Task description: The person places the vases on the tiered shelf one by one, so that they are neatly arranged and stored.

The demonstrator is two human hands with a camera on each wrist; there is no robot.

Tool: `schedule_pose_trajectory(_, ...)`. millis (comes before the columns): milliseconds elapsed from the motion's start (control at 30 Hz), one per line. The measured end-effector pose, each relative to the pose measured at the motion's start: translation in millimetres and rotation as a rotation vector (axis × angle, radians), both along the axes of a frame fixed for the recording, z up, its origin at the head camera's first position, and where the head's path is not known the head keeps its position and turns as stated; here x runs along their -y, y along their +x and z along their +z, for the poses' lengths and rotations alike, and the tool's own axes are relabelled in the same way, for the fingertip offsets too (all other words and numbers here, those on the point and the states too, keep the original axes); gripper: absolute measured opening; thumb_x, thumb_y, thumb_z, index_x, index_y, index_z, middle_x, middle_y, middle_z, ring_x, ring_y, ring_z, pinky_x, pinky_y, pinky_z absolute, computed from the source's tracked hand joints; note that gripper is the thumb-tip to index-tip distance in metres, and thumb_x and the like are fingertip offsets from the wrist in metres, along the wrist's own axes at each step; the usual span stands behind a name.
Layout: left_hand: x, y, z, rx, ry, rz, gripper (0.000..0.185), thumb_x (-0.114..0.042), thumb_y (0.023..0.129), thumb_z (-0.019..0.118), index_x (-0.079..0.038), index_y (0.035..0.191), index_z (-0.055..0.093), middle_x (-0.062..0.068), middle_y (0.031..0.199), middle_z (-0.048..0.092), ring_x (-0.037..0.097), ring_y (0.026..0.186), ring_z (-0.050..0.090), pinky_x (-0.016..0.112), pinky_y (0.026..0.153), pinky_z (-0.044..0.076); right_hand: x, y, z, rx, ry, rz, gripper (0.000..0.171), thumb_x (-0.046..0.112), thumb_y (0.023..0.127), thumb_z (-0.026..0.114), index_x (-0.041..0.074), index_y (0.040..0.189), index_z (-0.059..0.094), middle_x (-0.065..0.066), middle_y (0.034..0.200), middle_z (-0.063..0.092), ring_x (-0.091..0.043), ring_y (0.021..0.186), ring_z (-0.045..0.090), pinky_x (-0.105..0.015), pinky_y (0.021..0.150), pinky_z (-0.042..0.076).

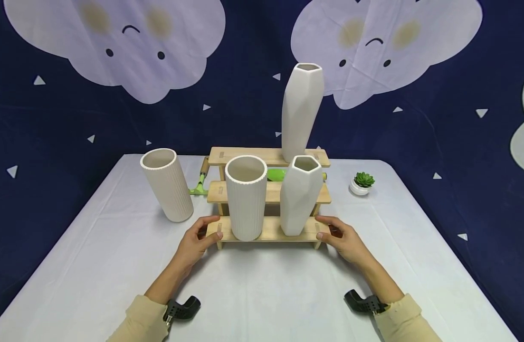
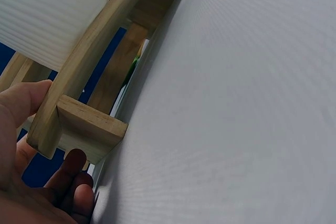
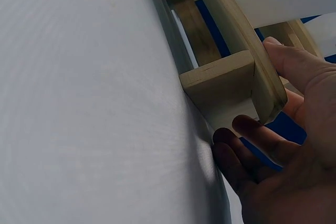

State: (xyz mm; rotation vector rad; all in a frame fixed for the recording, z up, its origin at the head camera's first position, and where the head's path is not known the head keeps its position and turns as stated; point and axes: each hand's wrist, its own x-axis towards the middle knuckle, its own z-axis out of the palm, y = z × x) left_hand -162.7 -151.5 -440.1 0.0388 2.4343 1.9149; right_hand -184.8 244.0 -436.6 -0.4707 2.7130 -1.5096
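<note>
A three-tier wooden plant stand [image 1: 270, 230] stands in the middle of the table. My left hand [image 1: 194, 242] grips the left end of its lowest shelf, thumb on the top face. At the right end of that shelf, my right hand [image 1: 342, 237] holds on the same way. Both wrist views show the thumb over the board and the other fingers curled beside and under its end. On the lowest shelf stand a ribbed white vase [image 1: 246, 204] and a faceted white vase [image 1: 300, 199]. A taller faceted vase [image 1: 302, 109] stands on the top shelf.
Left of the stand is another ribbed vase [image 1: 167, 187]. Behind the stand lies a green tool with a wooden handle [image 1: 204, 168], and a green object [image 1: 276, 175] shows between shelves. A small potted succulent [image 1: 362, 183] sits at right on the white-covered table [image 1: 262, 294].
</note>
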Motion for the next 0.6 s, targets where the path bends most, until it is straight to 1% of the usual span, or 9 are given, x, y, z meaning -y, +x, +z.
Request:
schedule_pose_trajectory(200, 0.9, 3.1, -0.1, 0.008, 0.002, -0.002, 0.047, -0.018, 0.086, 0.069, -0.014, 0.130, 0.052, 0.012, 0.113, 0.055, 0.010, 0.091, 0.048, 0.021, 0.073, 0.041, 0.8, 1.8, -3.6, 0.018, -0.009, 0.013, 0.044, 0.023, 0.089, 0.065, 0.013, 0.131, 0.054, -0.011, 0.135, 0.054, -0.011, 0.109, 0.052, -0.018, 0.088, 0.043)
schedule_pose_trajectory(367, 1.3, 1.2, 0.7, 0.000, -0.009, 0.015, 0.047, -0.023, 0.086, 0.068, -0.015, 0.130, 0.052, 0.012, 0.116, 0.054, 0.013, 0.097, 0.047, 0.023, 0.079, 0.041, 0.2, 0.4, -4.1, 0.012, -0.019, 0.012, 0.044, 0.023, 0.089, 0.066, 0.014, 0.130, 0.055, -0.010, 0.134, 0.054, -0.007, 0.106, 0.053, -0.018, 0.086, 0.044)
schedule_pose_trajectory(467, 2.3, -0.7, 1.1, 0.010, -0.016, 0.044, 0.046, -0.024, 0.087, 0.067, -0.016, 0.130, 0.052, 0.013, 0.119, 0.053, 0.015, 0.101, 0.046, 0.024, 0.082, 0.041, -0.5, -0.9, -3.6, 0.011, -0.011, 0.009, 0.044, 0.024, 0.089, 0.066, 0.015, 0.130, 0.055, -0.009, 0.135, 0.054, -0.007, 0.109, 0.051, -0.017, 0.088, 0.043)
schedule_pose_trajectory(600, 3.8, -3.2, 3.0, 0.034, -0.018, 0.111, 0.044, -0.021, 0.087, 0.066, -0.015, 0.129, 0.052, 0.011, 0.123, 0.051, 0.015, 0.105, 0.044, 0.025, 0.083, 0.040, -1.1, -1.6, -2.7, 0.007, -0.003, 0.009, 0.044, 0.024, 0.089, 0.066, 0.016, 0.130, 0.055, -0.009, 0.136, 0.054, -0.010, 0.114, 0.050, -0.017, 0.091, 0.042)
